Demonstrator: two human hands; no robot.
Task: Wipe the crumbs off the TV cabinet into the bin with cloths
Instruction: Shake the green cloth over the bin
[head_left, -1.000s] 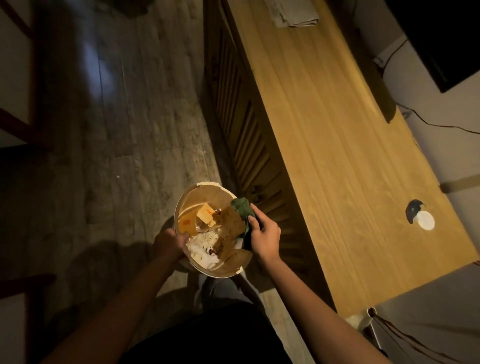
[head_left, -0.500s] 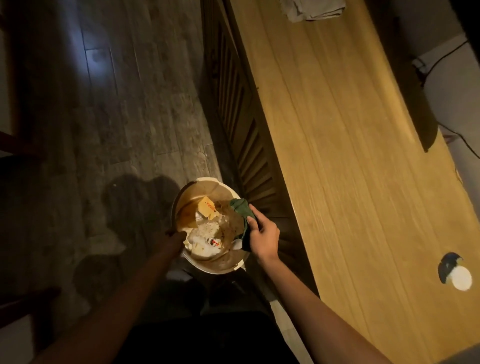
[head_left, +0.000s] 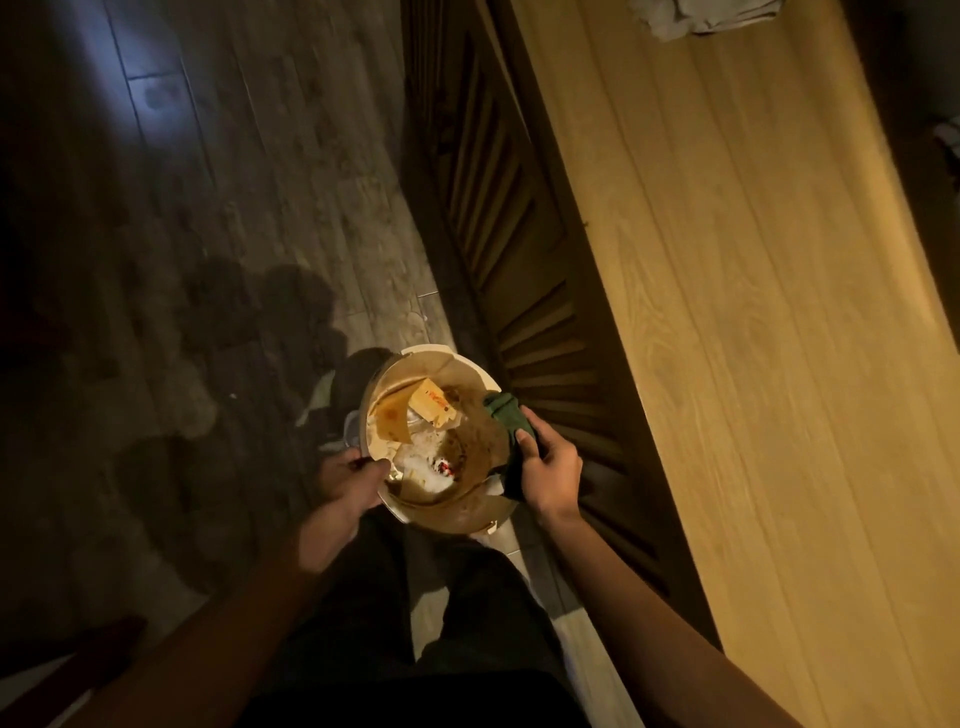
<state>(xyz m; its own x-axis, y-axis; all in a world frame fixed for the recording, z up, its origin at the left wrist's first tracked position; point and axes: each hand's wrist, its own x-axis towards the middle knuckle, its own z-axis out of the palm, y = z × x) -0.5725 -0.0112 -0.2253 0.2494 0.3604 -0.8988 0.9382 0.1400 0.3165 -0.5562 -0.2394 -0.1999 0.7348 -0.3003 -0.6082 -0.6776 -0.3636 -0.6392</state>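
Grey cloth (head_left: 704, 15) at the TV cabinet's (head_left: 753, 312) far end: cut by the top edge. Green cloth (head_left: 511, 415): lower part hidden under the right hand (head_left: 550, 467). Bin (head_left: 384, 506) contents: indistinct.

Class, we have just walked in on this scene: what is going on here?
A person stands beside a wooden TV cabinet and holds a round bin with both hands. The left hand grips the bin's near-left rim. The right hand holds a green cloth against the right rim. Paper scraps and white crumbs lie inside the bin. A second, pale cloth lies at the far end of the cabinet top.
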